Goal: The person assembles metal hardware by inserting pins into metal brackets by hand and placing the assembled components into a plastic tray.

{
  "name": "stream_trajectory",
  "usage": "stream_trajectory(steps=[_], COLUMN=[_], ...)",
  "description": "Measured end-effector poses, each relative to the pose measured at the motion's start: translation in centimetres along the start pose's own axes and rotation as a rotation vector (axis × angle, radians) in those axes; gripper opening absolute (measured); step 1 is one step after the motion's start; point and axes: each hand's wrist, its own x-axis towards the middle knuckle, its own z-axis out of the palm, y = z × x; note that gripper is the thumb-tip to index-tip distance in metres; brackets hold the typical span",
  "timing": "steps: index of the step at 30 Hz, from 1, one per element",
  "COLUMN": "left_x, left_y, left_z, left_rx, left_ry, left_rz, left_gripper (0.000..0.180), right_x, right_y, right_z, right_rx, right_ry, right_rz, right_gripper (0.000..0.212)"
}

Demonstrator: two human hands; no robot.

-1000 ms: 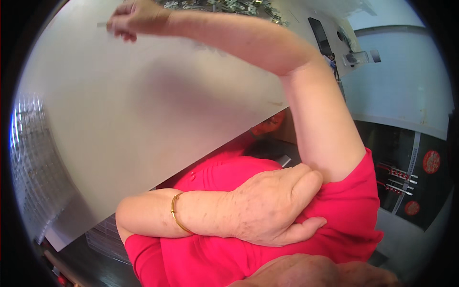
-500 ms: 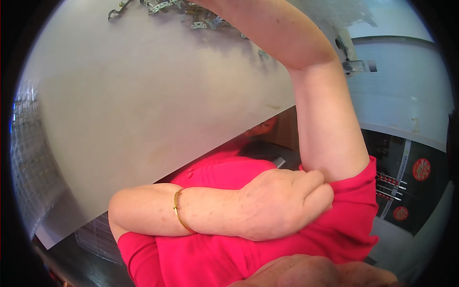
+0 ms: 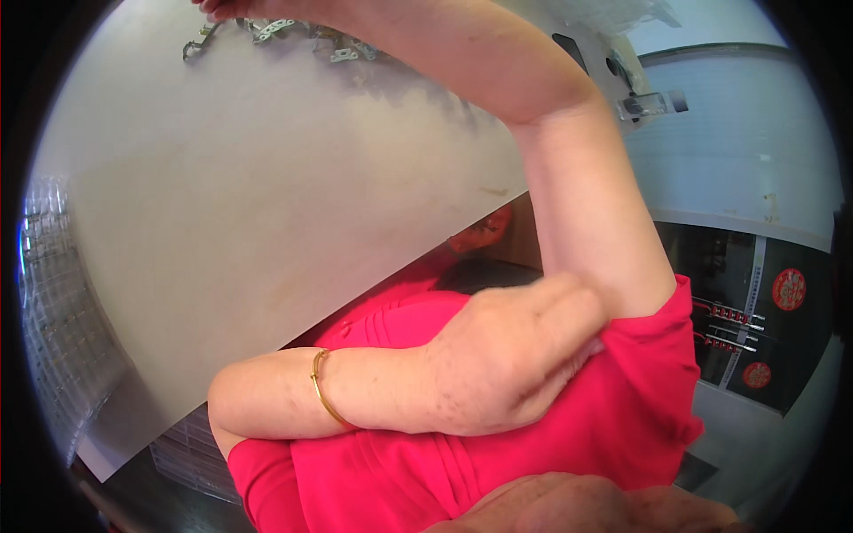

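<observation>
My left hand (image 3: 511, 355) lies across my chest, a gold bangle (image 3: 324, 391) on its wrist. Its fingers are curled closed against the hem of the pink sleeve (image 3: 644, 342) on my right arm, and the fingertips are hidden. My right arm reaches over the table. Only part of my right hand (image 3: 229, 8) shows, cut off by the upper edge, so its grip does not show. Just below it lie small metal pieces with holes, among them a flat plate (image 3: 344, 55) and a dark jointed piece (image 3: 200, 42).
A pale table (image 3: 240, 178) fills the left and middle. Clear plastic trays (image 3: 62, 293) stand stacked along its left side. Right of my arm are a light blue surface (image 3: 729, 142), a small clear object (image 3: 647, 105) and a dark panel with red round labels (image 3: 789, 290).
My right hand has come into view at the upper edge, near the metal pieces. My left hand has shifted slightly up and left, its fingers now curled against the sleeve hem.
</observation>
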Motion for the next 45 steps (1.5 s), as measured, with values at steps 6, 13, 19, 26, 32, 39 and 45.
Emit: stream_trajectory(steps=[6,13,19,26,32,39,45], left_x=[1.4,1.1,1.7,6.3,8.0,7.5,5.0], left_y=[-0.2,1.7,1.3,2.5,3.5,2.2,0.1], left_z=[-1.1,-1.3,-0.2,0.3,0.0,-2.7,-4.2], left_rx=[-0.252,0.058,0.023,0.290,-0.136,-0.518,-0.683], left_ry=[-0.090,-0.152,-0.071,-0.194,-0.005,0.036,-0.162], left_rz=[-0.045,-0.183,-0.158,-0.030,-0.650,-0.968,-0.981], left_gripper=[0.009,0.020,0.020,0.009,0.008,0.014,0.011], right_x=[1.9,-0.7,-1.4,-1.5,-2.5,-4.1,-3.4], right_y=[4.1,5.4,6.9,6.4,7.8,7.4,5.9], right_z=[-1.7,1.5,0.6,1.2,2.4,2.8,3.2], right_rx=[-0.024,-0.123,-0.244,-0.313,-0.348,-0.319,-0.294], right_ry=[0.127,0.099,0.085,0.018,-0.046,-0.114,-0.129], right_rz=[-0.019,0.061,0.069,0.079,0.067,0.190,0.145], right_gripper=[0.012,0.015,0.016,0.019,0.019,0.022,0.025])
